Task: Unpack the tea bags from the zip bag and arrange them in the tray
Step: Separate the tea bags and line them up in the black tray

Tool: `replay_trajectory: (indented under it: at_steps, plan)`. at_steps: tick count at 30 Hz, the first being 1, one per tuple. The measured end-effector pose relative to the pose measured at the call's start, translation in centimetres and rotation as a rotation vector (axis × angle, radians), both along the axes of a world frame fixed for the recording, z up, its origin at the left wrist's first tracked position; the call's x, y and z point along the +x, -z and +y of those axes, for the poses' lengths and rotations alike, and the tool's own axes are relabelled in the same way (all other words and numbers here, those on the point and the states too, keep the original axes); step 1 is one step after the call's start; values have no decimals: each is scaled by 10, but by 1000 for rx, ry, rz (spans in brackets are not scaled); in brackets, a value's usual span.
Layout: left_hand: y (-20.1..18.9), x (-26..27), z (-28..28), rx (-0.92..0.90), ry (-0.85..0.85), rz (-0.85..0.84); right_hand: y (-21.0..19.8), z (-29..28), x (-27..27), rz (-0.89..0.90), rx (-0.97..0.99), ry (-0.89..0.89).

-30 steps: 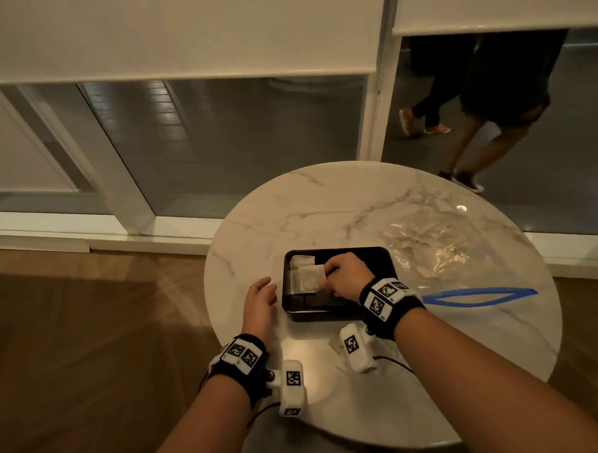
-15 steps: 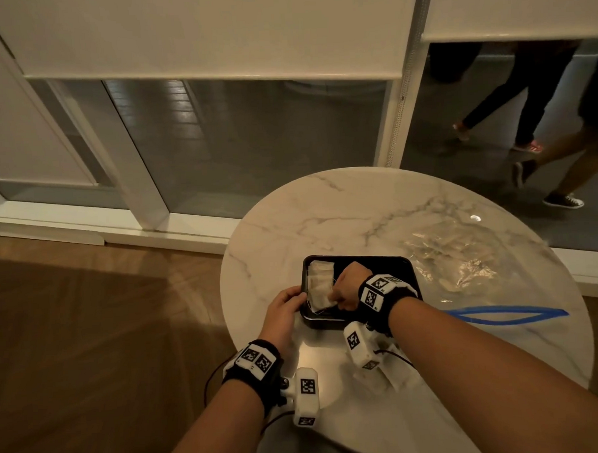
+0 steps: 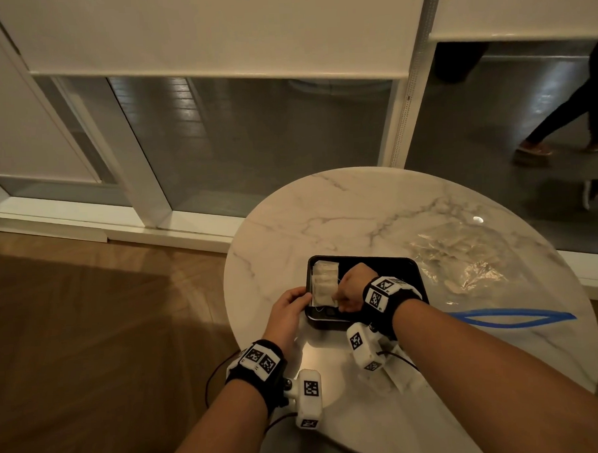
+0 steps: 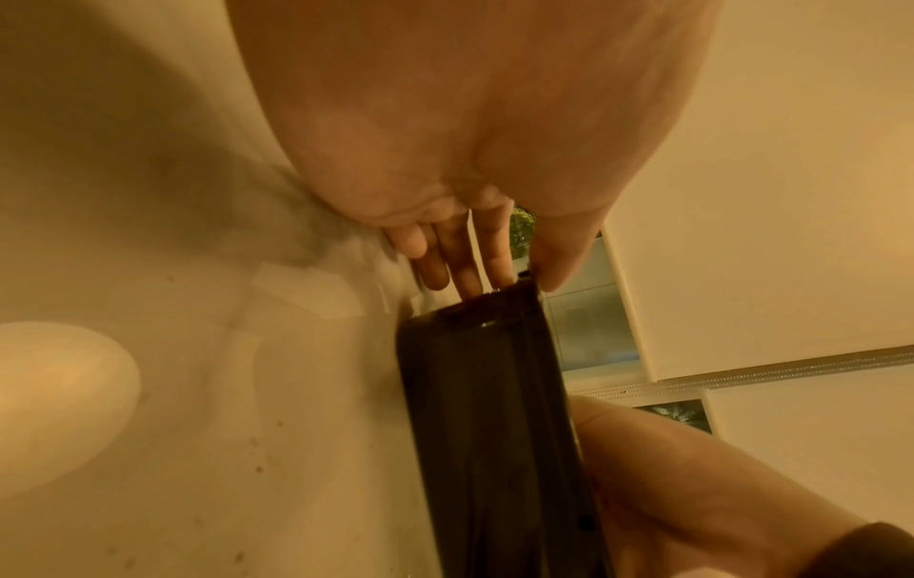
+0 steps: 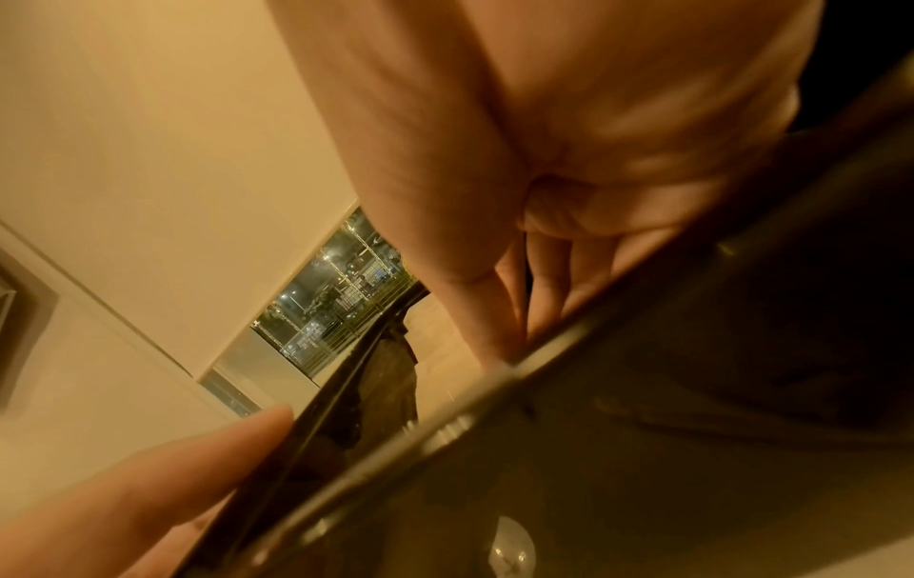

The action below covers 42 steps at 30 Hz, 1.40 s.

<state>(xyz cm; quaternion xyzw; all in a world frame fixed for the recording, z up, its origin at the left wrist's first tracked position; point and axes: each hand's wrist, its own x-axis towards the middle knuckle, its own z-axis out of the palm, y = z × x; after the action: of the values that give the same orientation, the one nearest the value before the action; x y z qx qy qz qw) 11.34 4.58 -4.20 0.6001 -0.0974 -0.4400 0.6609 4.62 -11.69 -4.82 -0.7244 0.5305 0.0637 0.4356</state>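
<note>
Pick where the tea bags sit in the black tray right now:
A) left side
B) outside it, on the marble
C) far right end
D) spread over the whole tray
A: the head view shows the tea bags lined along the left side of the tray, beside the right hand; the tray's right part shows bare black.

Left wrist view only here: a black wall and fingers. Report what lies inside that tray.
Observer: A stack of white paper tea bags lies along the left side of the black rectangular tray.
Operator: Locate the right hand.
Observer: The right hand is inside the tray, fingertips at the stack's near end; its grip is hidden.
Operator: Find the zip bag.
Observer: The clear plastic zip bag lies crumpled on the round marble table, right of the tray.
</note>
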Motion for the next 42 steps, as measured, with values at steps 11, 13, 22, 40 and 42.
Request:
replay_trajectory:
  at_steps: [11, 13, 22, 40, 42]
  plan:
    - [-3, -1, 0, 8, -12, 20, -1, -4, 1, 53, -65, -16]
    - [-3, -1, 0, 13, -12, 13, -3, -2, 2, 78, -99, -43]
    - [-6, -1, 2, 57, -17, -23, -20, 1, -8, -24, -80, 15]
    - [-35, -45, -9, 1, -210, -446, -62, 32, -176, -667, 41, 512]
    - [-42, -62, -15, 40, 69, -540, -48, 37, -189, -641, 69, 549]
